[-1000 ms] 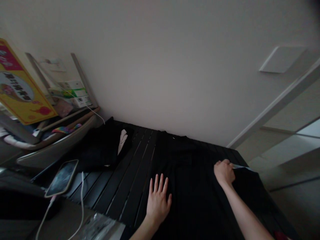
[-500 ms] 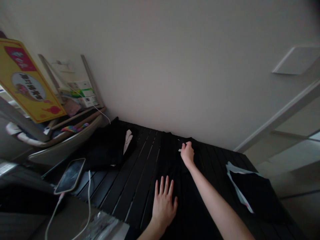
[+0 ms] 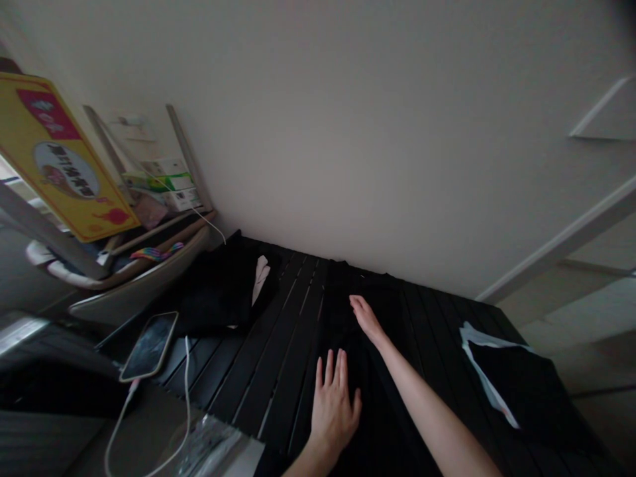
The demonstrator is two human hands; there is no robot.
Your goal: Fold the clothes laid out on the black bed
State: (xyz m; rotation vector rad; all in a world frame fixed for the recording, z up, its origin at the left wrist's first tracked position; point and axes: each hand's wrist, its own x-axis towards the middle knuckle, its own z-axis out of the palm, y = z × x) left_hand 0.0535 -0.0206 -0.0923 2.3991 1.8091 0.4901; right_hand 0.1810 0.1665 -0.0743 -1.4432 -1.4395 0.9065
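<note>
One left hand (image 3: 334,405) and one right hand (image 3: 366,318), both ours, unclenched over one black cloth garment (image 3: 372,371) atop a black slatted table (image 3: 275,361), apparently smoothing, the next move needing even pressure.

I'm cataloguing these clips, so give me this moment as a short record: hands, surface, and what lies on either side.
Left hand: palm down, fingers extended, on black cloth
Right hand: fingers together, over the same cloth, nearer the wall
Surface: dark slatted table
To the left: dark bundle; phone with white cable
To the right: pale-edged black fabric
</note>
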